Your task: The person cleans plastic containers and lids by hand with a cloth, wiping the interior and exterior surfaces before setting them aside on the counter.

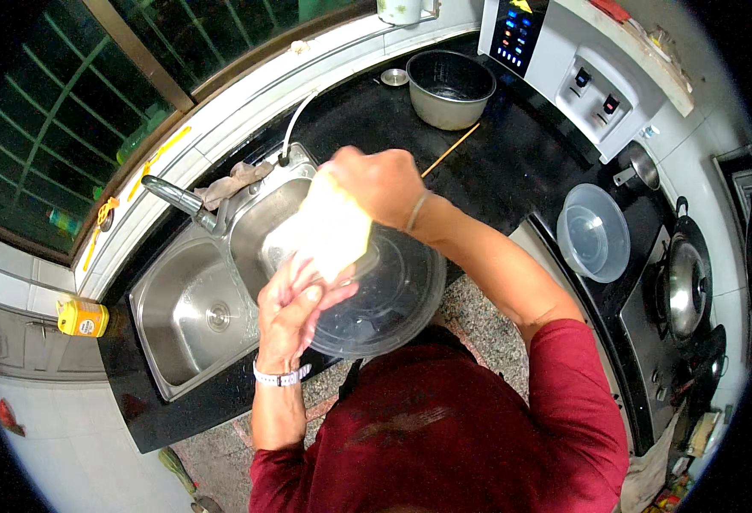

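Note:
A pale yellow-white thing [331, 227], washed out by glare so its kind is unclear, is held up in front of the sink. My right hand [380, 184] grips its upper end, fingers curled and knuckles up. My left hand [292, 303] pinches its lower end with thumb and fingers. Below them is a large, round, clear plastic piece [384, 312], a lid or shallow basin, close to my left fingers at the counter's front edge; I cannot tell whether they touch it. The double steel sink [192, 308] lies behind and to the left, partly hidden by the bright thing.
A faucet [175, 198] and a crumpled cloth [232, 184] are behind the sink. On the black counter stand a deep pot [450, 90], a chopstick-like stick [451, 150] and a clear plastic bowl [594, 232]. A lidded wok [686, 286] sits far right; a yellow bottle [83, 318], left.

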Demonstrator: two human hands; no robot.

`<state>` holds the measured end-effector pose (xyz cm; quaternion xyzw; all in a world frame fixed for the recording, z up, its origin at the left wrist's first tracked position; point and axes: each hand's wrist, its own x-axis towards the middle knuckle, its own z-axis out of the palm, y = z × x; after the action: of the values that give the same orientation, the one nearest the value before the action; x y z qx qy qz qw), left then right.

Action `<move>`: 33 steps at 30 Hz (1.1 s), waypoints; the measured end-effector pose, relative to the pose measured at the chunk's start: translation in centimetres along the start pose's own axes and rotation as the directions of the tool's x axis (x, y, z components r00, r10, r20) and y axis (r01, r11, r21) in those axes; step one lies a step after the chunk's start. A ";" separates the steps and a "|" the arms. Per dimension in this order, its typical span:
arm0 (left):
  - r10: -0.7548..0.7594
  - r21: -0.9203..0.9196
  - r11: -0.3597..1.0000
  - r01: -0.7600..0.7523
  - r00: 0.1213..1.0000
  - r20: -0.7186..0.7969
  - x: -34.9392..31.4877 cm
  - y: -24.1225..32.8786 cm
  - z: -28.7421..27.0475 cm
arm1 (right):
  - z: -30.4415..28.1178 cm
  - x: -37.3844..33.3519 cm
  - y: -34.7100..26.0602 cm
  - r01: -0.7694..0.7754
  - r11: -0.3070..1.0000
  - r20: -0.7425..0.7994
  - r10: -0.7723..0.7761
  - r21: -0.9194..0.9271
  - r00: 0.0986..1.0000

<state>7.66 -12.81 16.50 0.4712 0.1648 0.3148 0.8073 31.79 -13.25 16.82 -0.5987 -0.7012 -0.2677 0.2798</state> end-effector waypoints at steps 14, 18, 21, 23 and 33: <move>-0.096 0.070 0.994 0.088 0.988 0.122 0.4 1.3 -1.2 | -2.2 3.3 -1.5 0.105 0.991 -0.193 -0.088 0.080 0.977; -0.053 0.003 0.999 0.053 0.999 -0.012 -0.5 0.4 -1.0 | -0.3 -1.5 1.8 0.007 0.996 0.011 -0.006 -0.088 1.000; 0.129 -0.011 0.991 -0.133 0.978 -0.162 -0.3 0.4 -3.0 | 0.0 -8.1 4.8 -0.205 0.965 0.257 0.243 -0.166 0.936; 0.083 -0.067 0.993 -0.094 0.984 -0.155 0.1 0.1 -3.3 | -1.7 -7.0 4.6 -0.575 0.664 0.062 0.627 0.478 0.776; 0.098 -0.329 0.936 -0.122 0.991 -0.090 1.6 -2.5 -0.4 | -1.4 -4.9 -10.9 0.005 0.709 0.036 -0.042 0.705 0.998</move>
<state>9.57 -12.38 14.17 0.3245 0.1116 0.3995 0.8501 21.77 -19.13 13.84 -0.4444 -0.7645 0.0311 0.4659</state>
